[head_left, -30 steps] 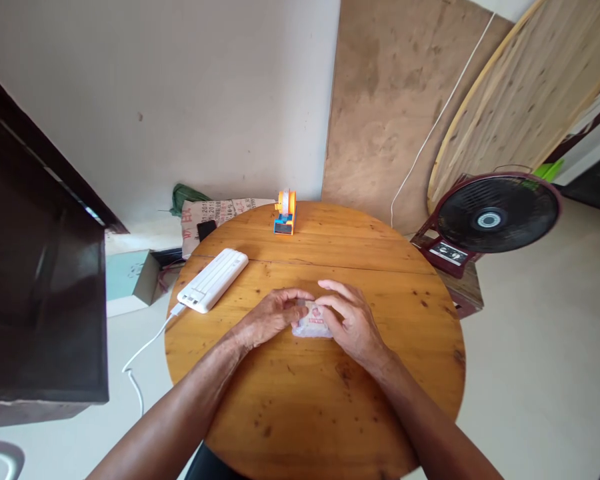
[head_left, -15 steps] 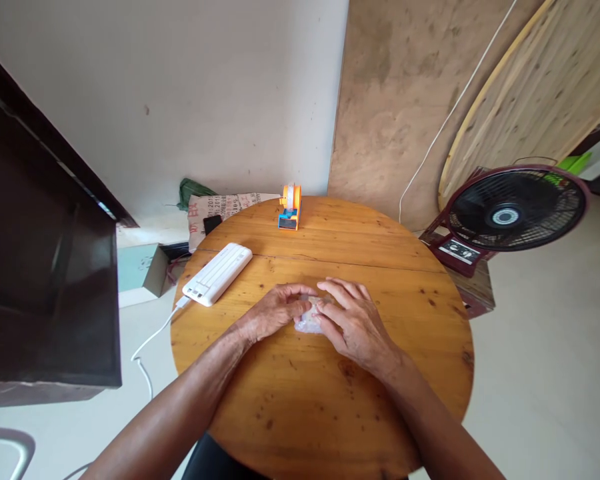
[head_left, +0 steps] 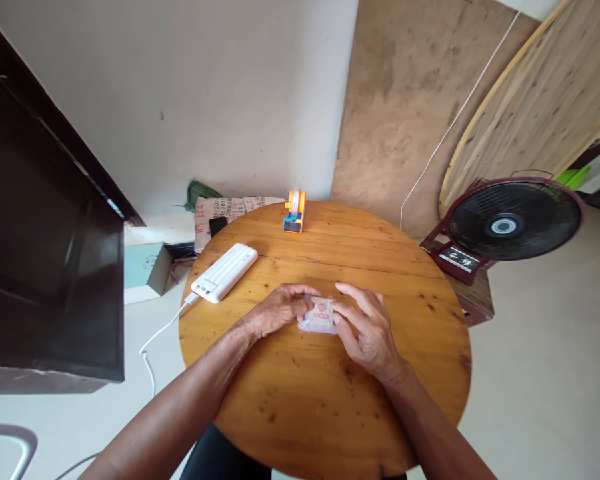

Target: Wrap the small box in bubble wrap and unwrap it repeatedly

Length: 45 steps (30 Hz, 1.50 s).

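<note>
A small flat package in clear bubble wrap (head_left: 320,325) lies on the round wooden table (head_left: 300,407), a red print showing through its top. My left hand (head_left: 279,311) is closed on the package's left end, with the thumb on top and the fingers along the far side. At the right end, the thumb and a finger of my right hand (head_left: 367,327) pinch the wrap's edge. Another finger of that hand stretches out above the table, apart from the package.
A white power bank (head_left: 225,272) with a plugged-in white cable (head_left: 166,328) lies at the table's left. An orange and blue tape dispenser (head_left: 294,212) stands at the far edge. A dark red fan (head_left: 505,227) is beyond the right edge, a dark cabinet (head_left: 45,267) at the left.
My right hand has moved right, off the top of the package to its right edge, uncovering the red print. My left hand keeps its hold. The view has shifted slightly.
</note>
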### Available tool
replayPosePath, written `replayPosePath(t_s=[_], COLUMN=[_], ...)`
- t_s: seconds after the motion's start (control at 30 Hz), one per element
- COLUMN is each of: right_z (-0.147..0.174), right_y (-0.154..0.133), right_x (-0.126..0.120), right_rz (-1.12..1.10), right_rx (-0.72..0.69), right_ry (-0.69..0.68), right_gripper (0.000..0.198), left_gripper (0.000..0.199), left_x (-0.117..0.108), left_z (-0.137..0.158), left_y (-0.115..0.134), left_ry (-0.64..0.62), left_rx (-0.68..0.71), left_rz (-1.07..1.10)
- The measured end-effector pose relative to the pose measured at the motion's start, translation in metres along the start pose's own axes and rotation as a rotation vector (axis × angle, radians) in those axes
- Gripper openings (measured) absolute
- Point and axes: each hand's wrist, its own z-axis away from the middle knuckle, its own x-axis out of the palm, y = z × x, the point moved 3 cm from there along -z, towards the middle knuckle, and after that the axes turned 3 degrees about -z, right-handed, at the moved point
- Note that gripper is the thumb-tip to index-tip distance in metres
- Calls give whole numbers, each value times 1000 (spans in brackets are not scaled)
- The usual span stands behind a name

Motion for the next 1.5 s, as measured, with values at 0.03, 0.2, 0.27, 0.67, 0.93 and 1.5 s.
replayPosePath(t_s=[0.03, 0.2, 0.27, 0.67, 0.93, 1.5], right_z=[0, -2, -3, -12, -4, -2], right_y=[1, -2, -3, -8, 10, 20], right_x=[1, 5, 6, 15, 1, 8], right_rz=[-2, -7, -1, 41, -143, -131], right_rx=[4, 21, 25, -39, 130, 179], right_ry=[-3, -77, -121, -183, 168, 157], right_gripper=[24, 30, 32, 20, 15, 16], left_gripper=[43, 42, 43, 47, 44, 46], left_x=[0, 1, 1, 0, 0, -11], left_z=[0, 0, 1, 1, 2, -1], left_y=[0, 3, 5, 2, 3, 2], left_ry=[-3, -18, -18, -8, -10, 137], left_rx=[1, 13, 15, 34, 27, 46], left_rz=[1, -3, 0, -48, -62, -25])
